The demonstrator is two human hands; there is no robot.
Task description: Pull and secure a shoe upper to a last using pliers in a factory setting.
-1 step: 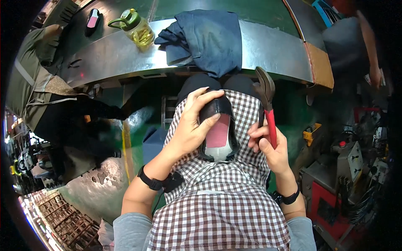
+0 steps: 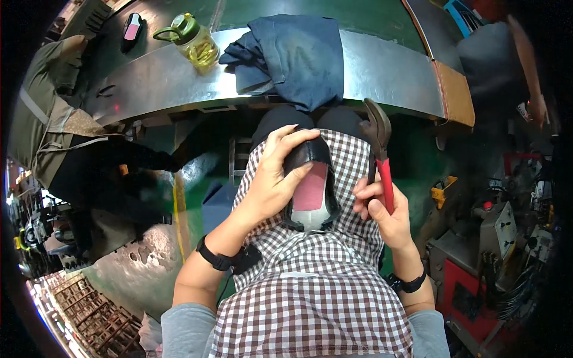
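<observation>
On my lap lies a black shoe upper [image 2: 291, 160] drawn over a pale last, with a pink patch [image 2: 310, 191] showing on its underside. My left hand [image 2: 278, 168] is closed round its far end, fingers over the top edge and thumb on the near side. To the right of it, my right hand [image 2: 387, 210] grips red-handled pincers [image 2: 382, 140] by the handles. Their dark curved jaws point away from me, apart from the shoe upper. A brown-and-white checked apron [image 2: 310, 298] covers my lap.
Ahead runs a metal bench edge [image 2: 388, 83] bearing a folded blue cloth [image 2: 307, 56], a green-lidded bottle [image 2: 200, 48] and another shoe piece [image 2: 131, 31]. A person [image 2: 65, 119] stands at left, another person's arm [image 2: 528, 71] at far right. Machinery [image 2: 477, 250] stands right, a rack [image 2: 95, 310] lower left.
</observation>
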